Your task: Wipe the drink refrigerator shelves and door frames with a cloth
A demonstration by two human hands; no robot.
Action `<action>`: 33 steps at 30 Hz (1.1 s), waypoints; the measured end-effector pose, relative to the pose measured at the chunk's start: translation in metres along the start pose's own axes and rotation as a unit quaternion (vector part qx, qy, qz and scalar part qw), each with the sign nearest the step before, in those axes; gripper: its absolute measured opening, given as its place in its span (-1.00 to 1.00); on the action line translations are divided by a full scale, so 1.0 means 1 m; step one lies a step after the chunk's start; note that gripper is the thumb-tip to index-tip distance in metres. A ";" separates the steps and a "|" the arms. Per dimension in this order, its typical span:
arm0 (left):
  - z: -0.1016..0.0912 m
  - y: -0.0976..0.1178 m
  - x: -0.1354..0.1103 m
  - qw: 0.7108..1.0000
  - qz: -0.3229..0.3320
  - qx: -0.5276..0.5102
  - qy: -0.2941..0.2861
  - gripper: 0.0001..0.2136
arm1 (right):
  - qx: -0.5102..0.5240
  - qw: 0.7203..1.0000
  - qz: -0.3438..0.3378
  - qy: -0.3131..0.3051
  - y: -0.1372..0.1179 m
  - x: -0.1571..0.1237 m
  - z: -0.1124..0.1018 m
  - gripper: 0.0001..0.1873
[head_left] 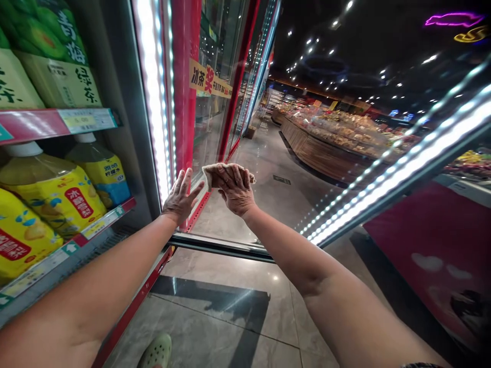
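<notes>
A beige cleaning cloth (210, 173) lies against the glass door (268, 220) of a lit upright cooler. My right hand (238, 193) presses the cloth to the pane, its palm and fingers over it. To its left, my left hand (179, 198) is spread with nothing in it, near the door's bright LED strip (151, 102). Whether its fingertips touch the glass I cannot tell. The door stands swung out, and its lower frame (222, 251) passes below both hands.
Cooler shelves on the left hold yellow-labelled drink bottles (72, 191) and green tea bottles (57, 56). Beyond the glass, a curved wooden display counter (326, 145) carries goods. A dark red panel (429, 255) stands at right. A green clog (156, 351) rests on the tiled floor (268, 312).
</notes>
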State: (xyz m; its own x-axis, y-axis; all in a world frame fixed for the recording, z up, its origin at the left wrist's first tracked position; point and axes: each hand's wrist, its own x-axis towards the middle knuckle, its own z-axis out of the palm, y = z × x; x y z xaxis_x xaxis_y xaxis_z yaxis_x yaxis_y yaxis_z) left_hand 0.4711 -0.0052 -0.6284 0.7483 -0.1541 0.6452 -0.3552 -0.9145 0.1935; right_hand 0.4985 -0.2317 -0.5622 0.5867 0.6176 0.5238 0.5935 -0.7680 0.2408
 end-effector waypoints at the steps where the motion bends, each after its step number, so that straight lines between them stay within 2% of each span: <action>1: 0.006 0.000 -0.009 1.000 -0.001 -0.003 -0.001 -0.27 | -0.006 1.000 0.013 0.012 -0.002 0.004 0.000 -0.37; 3: 0.018 0.002 -0.023 1.000 -0.006 -0.014 0.003 -0.21 | -0.016 0.999 0.020 0.024 -0.008 0.011 0.002 -0.36; 4: 0.024 0.003 -0.027 1.000 -0.015 -0.020 0.006 -0.20 | -0.017 1.000 0.003 0.017 -0.011 0.014 0.003 -0.35; 8: 0.040 0.009 -0.033 0.998 -0.062 -0.031 0.005 -0.20 | -0.011 0.989 -0.136 -0.055 -0.012 0.017 0.006 -0.40; 10: 0.042 0.014 -0.032 0.997 -0.069 -0.028 0.008 -0.20 | -0.011 0.986 -0.154 -0.060 -0.011 0.022 0.002 -0.40; 13: 0.038 0.024 -0.032 0.997 -0.074 -0.023 0.009 -0.19 | -0.016 0.995 -0.100 -0.015 -0.020 0.039 -0.005 -0.36; 15: 0.032 0.032 -0.031 0.995 -0.099 -0.017 -0.014 -0.22 | -0.007 0.997 -0.080 -0.001 -0.030 0.052 -0.007 -0.33; 17: 0.025 0.039 -0.029 0.989 -0.132 -0.004 -0.067 -0.28 | 0.020 0.992 -0.118 -0.031 -0.039 0.063 -0.008 -0.33; 19: 0.019 0.045 -0.027 0.981 -0.153 0.009 -0.115 -0.32 | 0.047 0.978 -0.183 -0.083 -0.042 0.073 -0.012 -0.36; 21: 0.014 0.049 -0.025 0.978 -0.159 0.014 -0.135 -0.31 | 0.059 0.968 -0.221 -0.107 -0.042 0.084 -0.019 -0.43; 23: 0.011 0.052 -0.023 0.976 -0.172 0.013 -0.137 -0.27 | 0.058 0.976 -0.196 -0.071 -0.043 0.095 -0.026 -0.46; 25: 0.009 0.053 -0.022 0.970 -0.193 0.010 -0.148 -0.24 | 0.051 0.990 -0.133 -0.003 -0.049 0.105 -0.030 -0.43; 27: 0.009 0.053 -0.021 0.965 -0.206 0.007 -0.164 -0.24 | 0.048 0.992 -0.112 0.016 -0.056 0.109 -0.029 -0.40; 31: 0.010 0.049 -0.023 0.964 -0.197 0.009 -0.179 -0.27 | 0.052 0.973 -0.205 -0.088 -0.063 0.106 -0.024 -0.45; 33: 0.009 0.048 -0.025 0.966 -0.191 0.010 -0.175 -0.25 | 0.052 0.974 -0.203 -0.087 -0.060 0.105 -0.029 -0.46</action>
State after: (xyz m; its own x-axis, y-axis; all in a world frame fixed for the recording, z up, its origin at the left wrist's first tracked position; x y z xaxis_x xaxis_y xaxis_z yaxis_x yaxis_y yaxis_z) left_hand 0.4406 -0.0487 -0.6417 0.9674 0.0826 0.2394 -0.0071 -0.9361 0.3517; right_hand 0.5079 -0.1257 -0.4978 0.3713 0.8930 0.2543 0.8434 -0.4389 0.3098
